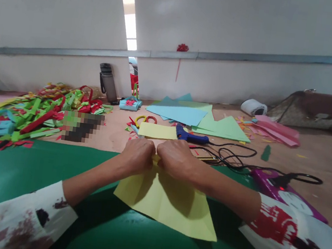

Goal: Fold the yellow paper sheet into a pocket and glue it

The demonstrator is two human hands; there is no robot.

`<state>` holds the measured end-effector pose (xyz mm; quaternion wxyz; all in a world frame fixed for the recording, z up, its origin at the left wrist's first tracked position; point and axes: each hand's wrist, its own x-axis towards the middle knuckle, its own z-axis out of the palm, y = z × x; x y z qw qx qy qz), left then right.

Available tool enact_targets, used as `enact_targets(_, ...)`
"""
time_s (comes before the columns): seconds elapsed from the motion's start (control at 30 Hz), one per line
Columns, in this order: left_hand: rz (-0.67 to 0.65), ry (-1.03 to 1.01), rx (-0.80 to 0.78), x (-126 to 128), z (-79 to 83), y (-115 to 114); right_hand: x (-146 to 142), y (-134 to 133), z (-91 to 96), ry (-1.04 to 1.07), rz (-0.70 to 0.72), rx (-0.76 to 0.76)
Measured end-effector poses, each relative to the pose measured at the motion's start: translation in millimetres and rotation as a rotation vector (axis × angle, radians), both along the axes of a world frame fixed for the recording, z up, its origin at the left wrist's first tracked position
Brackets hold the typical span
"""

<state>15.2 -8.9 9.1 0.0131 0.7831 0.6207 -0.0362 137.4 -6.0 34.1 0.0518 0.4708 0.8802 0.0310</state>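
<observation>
On green mat (25, 171), near its far edge — yellow paper sheet (168, 200), folded to a triangle-like shape, pinched at its top corner by both hands. Left hand (138, 154) and right hand (176, 157) closed narrow on that corner, knuckles touching, fingertips hidden behind. Lower part of sheet flat on mat, apart from everything else.

Possible trouble, as judgement only: crease set crooked if the two pinches pulled unevenly; small tear at corner w/ too much force. Blue glue gun (189, 136) and its black cable (235, 154) just behind hands — could be snagged by right sleeve (294, 239). Scissors (146, 119) also near, by a second yellow sheet (157, 131).
</observation>
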Motion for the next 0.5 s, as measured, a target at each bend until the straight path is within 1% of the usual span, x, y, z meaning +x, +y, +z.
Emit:
enact_targets(0.1,-0.036,0.021,0.066,-1,-0.9,0,-2,0,-2.7,0.015,-0.002,0.014)
enact_targets(0.23,-0.049,0.033,0.121,-2,-4.9,2,-3,0,-5.4,0.043,0.005,0.042)
enact_targets(0.5,-0.048,0.048,0.152,-4,-7.5,4,1,1,-14.2,0.073,0.066,0.132)
